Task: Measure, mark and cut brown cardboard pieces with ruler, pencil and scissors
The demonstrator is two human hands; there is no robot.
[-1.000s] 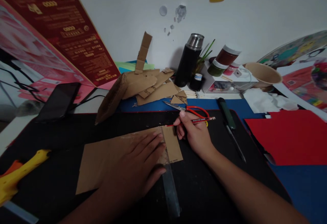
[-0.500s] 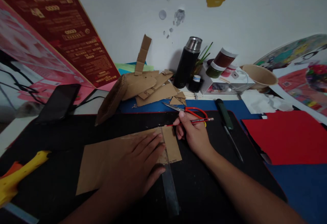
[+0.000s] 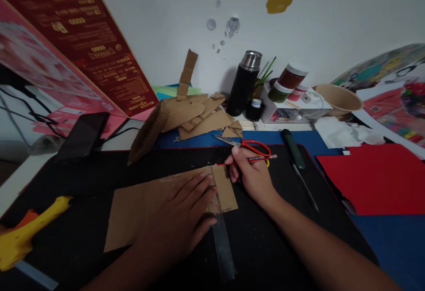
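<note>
A flat brown cardboard sheet [image 3: 133,211] lies on the black mat [image 3: 83,176]. My left hand [image 3: 177,218] rests flat on it with fingers spread, pressing down a clear ruler [image 3: 223,246] that runs along the sheet's right part. My right hand [image 3: 250,174] pinches a red pencil [image 3: 259,159], its tip at the far end of the ruler, near the cardboard's upper right corner.
Red-handled scissors [image 3: 252,146] and a green-handled knife [image 3: 297,158] lie beyond my right hand. Cardboard scraps [image 3: 195,116], a black flask [image 3: 244,83], paint jars [image 3: 288,81] and a bowl [image 3: 338,98] stand by the wall. A yellow glue gun [image 3: 26,238] lies left, red paper [image 3: 375,178] right, a phone [image 3: 83,136] far left.
Both hands hold nearly the same pose; the view has shifted slightly, and the pencil tip stays by the ruler's far end.
</note>
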